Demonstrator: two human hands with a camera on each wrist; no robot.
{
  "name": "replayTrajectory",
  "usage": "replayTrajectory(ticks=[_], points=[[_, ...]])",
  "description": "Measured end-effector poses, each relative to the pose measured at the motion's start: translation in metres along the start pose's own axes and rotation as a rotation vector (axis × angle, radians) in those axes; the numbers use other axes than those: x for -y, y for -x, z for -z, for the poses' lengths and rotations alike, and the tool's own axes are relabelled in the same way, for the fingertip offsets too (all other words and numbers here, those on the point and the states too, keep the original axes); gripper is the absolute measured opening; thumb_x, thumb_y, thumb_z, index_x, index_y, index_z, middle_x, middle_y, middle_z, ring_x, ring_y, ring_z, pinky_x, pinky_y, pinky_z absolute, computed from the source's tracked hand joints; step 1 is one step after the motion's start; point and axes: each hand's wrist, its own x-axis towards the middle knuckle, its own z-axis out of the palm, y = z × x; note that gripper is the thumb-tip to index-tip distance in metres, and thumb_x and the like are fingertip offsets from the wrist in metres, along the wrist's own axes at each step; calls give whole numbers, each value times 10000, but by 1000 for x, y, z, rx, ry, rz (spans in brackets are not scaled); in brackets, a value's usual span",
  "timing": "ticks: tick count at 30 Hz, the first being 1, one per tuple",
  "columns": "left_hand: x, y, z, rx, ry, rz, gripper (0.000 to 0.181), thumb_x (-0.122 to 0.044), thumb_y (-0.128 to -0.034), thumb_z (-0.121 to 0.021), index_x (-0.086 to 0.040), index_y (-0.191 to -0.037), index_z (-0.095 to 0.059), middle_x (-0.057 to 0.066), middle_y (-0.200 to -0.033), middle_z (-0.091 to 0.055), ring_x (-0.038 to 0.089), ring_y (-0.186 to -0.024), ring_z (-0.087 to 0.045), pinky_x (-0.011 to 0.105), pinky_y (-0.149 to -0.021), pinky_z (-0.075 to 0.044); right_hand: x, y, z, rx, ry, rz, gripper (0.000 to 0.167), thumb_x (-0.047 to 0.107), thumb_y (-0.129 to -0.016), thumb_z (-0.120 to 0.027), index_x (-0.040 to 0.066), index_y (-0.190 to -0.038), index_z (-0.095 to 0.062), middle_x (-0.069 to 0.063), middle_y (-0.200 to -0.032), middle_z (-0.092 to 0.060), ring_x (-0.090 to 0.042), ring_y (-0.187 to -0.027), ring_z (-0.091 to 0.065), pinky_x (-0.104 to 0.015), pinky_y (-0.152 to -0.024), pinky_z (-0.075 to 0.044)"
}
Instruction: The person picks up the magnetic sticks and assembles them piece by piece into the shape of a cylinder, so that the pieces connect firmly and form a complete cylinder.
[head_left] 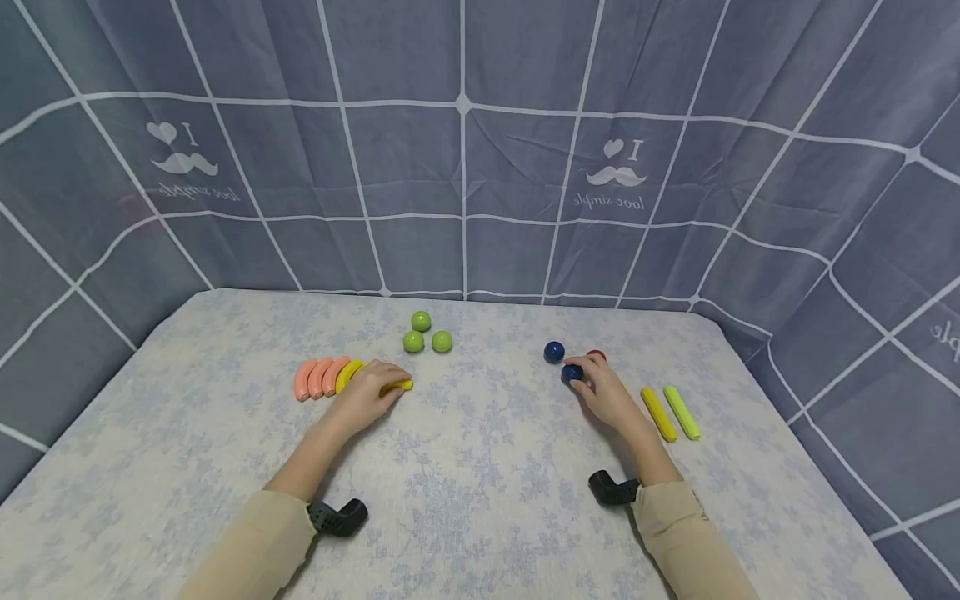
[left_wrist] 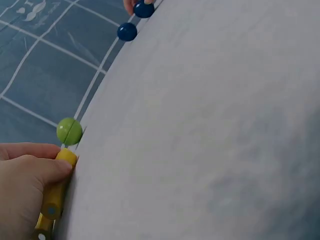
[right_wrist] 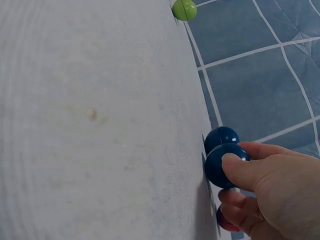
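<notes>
My left hand (head_left: 367, 395) pinches a yellow stick (head_left: 406, 384) between thumb and fingers, low over the table; part of the stick is hidden by the hand. Just left of that hand lie a curved yellow piece (head_left: 347, 375) and several curved pink pieces (head_left: 327, 377), side by side. On the right, my right hand (head_left: 603, 398) holds a dark blue ball (right_wrist: 223, 166) between thumb and fingers. A second blue ball (head_left: 554, 352) sits just beyond it. Partly covered by the right hand's fingers is a red ball (head_left: 597, 354).
Three green balls (head_left: 413, 341) stand grouped near the back of the patterned table (head_left: 465, 467). A yellow stick (head_left: 658, 414) and a lime stick (head_left: 682, 412) lie right of my right hand. A grey-blue checked curtain (head_left: 510, 167) hangs behind and beside the table.
</notes>
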Motion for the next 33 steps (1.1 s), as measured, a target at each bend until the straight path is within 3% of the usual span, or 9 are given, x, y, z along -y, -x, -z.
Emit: replayTrajectory(ticks=[6,12,19,23,33], points=[[-11,-1,-4,48,123,87,269,-52,-801,-686,28,-1056,-651,154,-1037,-641,296,-970,-585,414,-828,-488,1,0,-1,-5,-9,-13,354,-7,-869,-586,14,-1220,-537,-200,-1105,-502,-235,-819,-514,-351,-655,-458],[-22,-2,-3,78,257,185,228,-6,-816,-629,51,-1036,-651,123,-936,-642,162,-744,-543,263,-621,-468,2,1,-2,-26,-45,-11,354,-19,-850,-607,12,-1198,-552,-188,-1053,-523,-221,-782,-514,-330,-633,-457],[-42,-7,-1,192,226,301,248,-43,-823,-633,67,-1046,-641,104,-903,-604,158,-754,-536,254,-634,-459,5,1,-6,-34,-122,-46,345,-18,-838,-623,2,-1175,-550,-201,-1117,-564,-300,-892,-582,-424,-772,-510],[-54,-8,-4,222,247,318,235,-26,-835,-615,65,-1051,-635,112,-911,-603,169,-768,-550,271,-644,-477,9,1,-8,-36,-171,-48,339,-19,-837,-624,-13,-1167,-544,-210,-1148,-558,-335,-985,-569,-459,-834,-493],[-71,-8,-23,179,396,303,280,-36,-859,-605,30,-1130,-618,121,-1028,-627,183,-860,-575,268,-714,-490,24,2,-22,-1,-239,-17,337,26,-833,-647,13,-1156,-551,-177,-1073,-589,-266,-898,-578,-412,-811,-505]])
